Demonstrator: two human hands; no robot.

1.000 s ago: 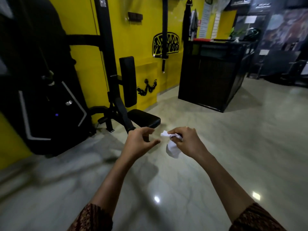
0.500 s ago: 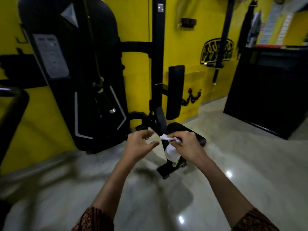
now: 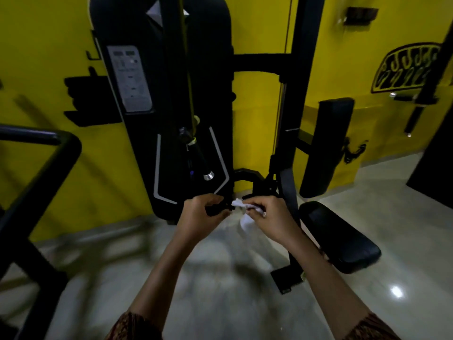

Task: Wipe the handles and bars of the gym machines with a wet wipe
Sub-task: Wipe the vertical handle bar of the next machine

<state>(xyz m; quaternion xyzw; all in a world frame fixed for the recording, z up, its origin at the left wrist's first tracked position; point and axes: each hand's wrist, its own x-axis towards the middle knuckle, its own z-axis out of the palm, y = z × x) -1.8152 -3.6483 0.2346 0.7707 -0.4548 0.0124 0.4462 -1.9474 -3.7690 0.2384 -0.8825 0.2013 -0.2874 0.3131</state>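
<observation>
Wet wipe (image 3: 238, 204), white and crumpled, hangs between two outstretched hands in front of a black gym machine (image 3: 159, 106) against a yellow wall. The left hand (image 3: 202, 215) reaches forward with fingers curled, tips just beside the wipe's end; whether they pinch it cannot be told. The right hand (image 3: 272, 218), wrist bent inward, bunches the wipe in curled fingers. A padded seat (image 3: 343, 239) lies to its right.

You are facing a yellow wall (image 3: 49, 45) carrying black painted decals (image 3: 404, 67), and you are standing on a pale, glossy stone floor (image 3: 220, 278) that is reflecting a bright light spot (image 3: 396, 292) toward its right side.
</observation>
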